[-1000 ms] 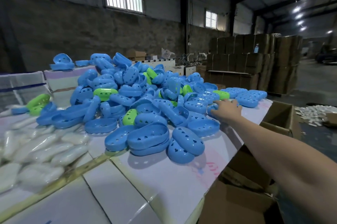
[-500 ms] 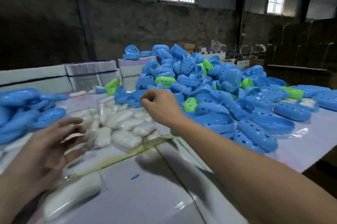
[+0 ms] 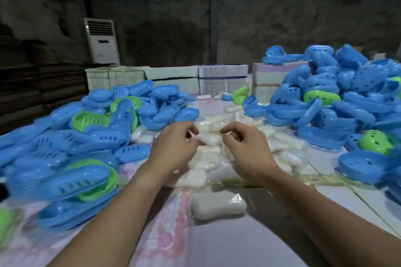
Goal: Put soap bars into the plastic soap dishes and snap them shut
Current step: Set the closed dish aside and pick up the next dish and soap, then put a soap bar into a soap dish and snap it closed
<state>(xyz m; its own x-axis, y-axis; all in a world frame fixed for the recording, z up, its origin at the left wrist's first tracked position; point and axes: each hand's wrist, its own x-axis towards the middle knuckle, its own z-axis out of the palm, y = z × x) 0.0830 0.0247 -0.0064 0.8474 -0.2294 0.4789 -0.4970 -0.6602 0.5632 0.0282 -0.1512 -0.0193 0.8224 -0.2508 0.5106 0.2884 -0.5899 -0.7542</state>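
Wrapped white soap bars (image 3: 198,176) lie in a heap at the middle of the table. One single bar (image 3: 219,203) lies nearer to me. My left hand (image 3: 173,149) and my right hand (image 3: 245,151) hover side by side over the heap, fingers loosely curled, fingertips pointing toward each other. I see nothing held in either hand; the left thumb is close to a bar. Blue and green soap dish halves are heaped to the left (image 3: 65,140) and to the right (image 3: 336,97).
The table (image 3: 217,245) has a pale printed covering. Bundles of flat white cartons (image 3: 173,80) stand along its far edge. A white floor air conditioner (image 3: 102,41) stands against the dark back wall. A green dish half (image 3: 373,143) lies at the right.
My view has swung left from the right dish pile to the soap heap. My right hand came back from the pile, my left hand came into view, and both now meet over the soap.
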